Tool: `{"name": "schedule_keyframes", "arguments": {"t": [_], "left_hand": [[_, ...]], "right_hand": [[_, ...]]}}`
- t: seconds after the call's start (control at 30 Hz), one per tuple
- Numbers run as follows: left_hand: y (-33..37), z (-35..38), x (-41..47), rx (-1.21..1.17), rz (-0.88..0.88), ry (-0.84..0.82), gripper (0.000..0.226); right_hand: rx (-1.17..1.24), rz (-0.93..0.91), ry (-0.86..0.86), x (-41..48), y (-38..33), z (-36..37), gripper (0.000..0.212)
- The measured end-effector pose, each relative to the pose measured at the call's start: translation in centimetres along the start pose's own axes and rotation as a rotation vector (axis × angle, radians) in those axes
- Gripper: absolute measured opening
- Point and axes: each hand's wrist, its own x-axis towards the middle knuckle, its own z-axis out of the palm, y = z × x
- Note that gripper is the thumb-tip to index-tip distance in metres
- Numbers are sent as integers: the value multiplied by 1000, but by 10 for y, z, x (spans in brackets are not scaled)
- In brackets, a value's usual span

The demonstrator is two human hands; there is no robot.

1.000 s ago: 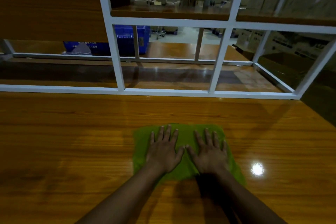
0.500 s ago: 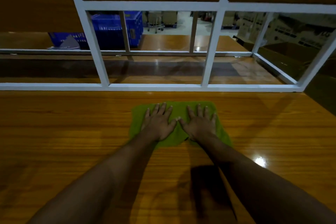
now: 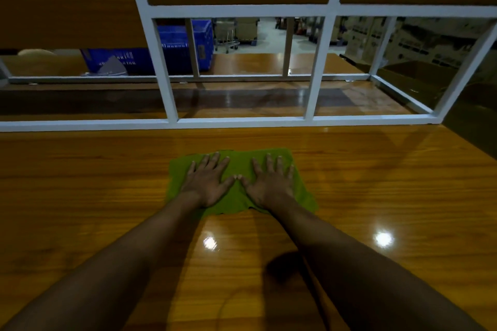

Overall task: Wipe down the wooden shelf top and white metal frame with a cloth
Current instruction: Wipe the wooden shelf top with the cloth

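A green cloth (image 3: 239, 166) lies spread flat on the glossy wooden shelf top (image 3: 376, 183), a short way in front of the white metal frame (image 3: 242, 121). My left hand (image 3: 208, 183) presses palm-down on the cloth's left half with its fingers spread. My right hand (image 3: 271, 183) presses flat on the right half, also with its fingers spread. The two thumbs nearly touch in the middle. Neither hand grips the cloth. Both forearms stretch out from the bottom of the view.
The white frame's uprights (image 3: 172, 99) and crossbars form open bays over a lower wooden shelf (image 3: 242, 99). A blue plastic crate (image 3: 183, 45) stands behind at the left. Cardboard boxes (image 3: 419, 43) are stacked at the far right. The shelf top's right edge (image 3: 473, 148) drops off.
Both hands have slid the cloth away from me across the shelf top, towards the frame's bottom rail, and slightly left. My arms are stretched further out.
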Motion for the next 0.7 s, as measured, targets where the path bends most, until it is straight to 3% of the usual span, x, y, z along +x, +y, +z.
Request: {"name": "schedule_keyframes", "arguments": {"t": [0.33, 0.57, 0.7], "left_hand": [[-59, -3, -93, 14, -58, 6, 74], [-49, -3, -147, 15, -70, 0, 96], [-25, -2, -161, 22, -75, 4, 96]], "right_hand": [[11, -23, -29, -64, -81, 10, 80], [39, -69, 8, -114, -83, 18, 82], [21, -71, 28, -133, -68, 21, 87]]}}
